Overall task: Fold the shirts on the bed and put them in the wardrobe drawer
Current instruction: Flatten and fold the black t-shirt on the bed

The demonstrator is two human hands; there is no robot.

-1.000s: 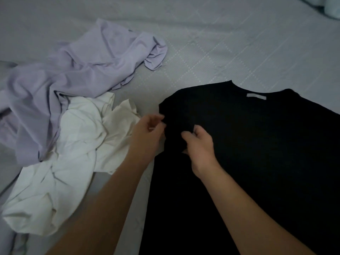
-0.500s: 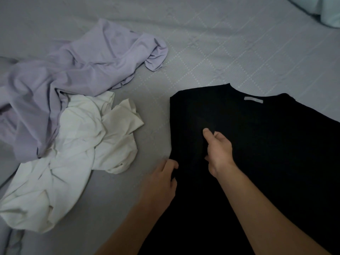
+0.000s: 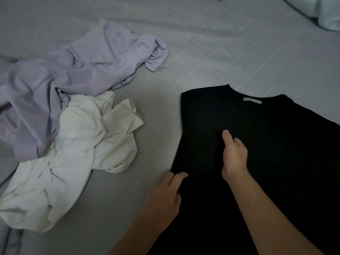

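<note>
- We look down at a black shirt [image 3: 266, 153] spread flat on the grey quilted bed [image 3: 230, 52], collar and pale neck label [image 3: 252, 101] at the far end, hem running toward us out of the bottom of the frame.
- The shirt's long axis runs away from us, near to far; its left side already shows a straight vertical edge, which we read as a first side fold laid inward.
- Our right hand [image 3: 234, 153] rests on top of the cloth just inside that edge, fingers loosely curled with the thumb pointing toward the collar; it presses more than it grips, and we see nothing pinched in it.
- Our left hand [image 3: 164, 197] sits lower, at the shirt's left border where cloth meets bed, fingertips curled at the edge; whether they have fabric pinched underneath, we cannot tell.
- The unfolded right side lies well apart from the left hand, so we judge the right hand the nearer one for the next side fold.
- A crumpled lilac shirt [image 3: 73, 74] and a white shirt [image 3: 73, 153] lie heaped together to the left, touching each other and apart from the black one, both yet to be folded.
- No wardrobe drawer is in view.
</note>
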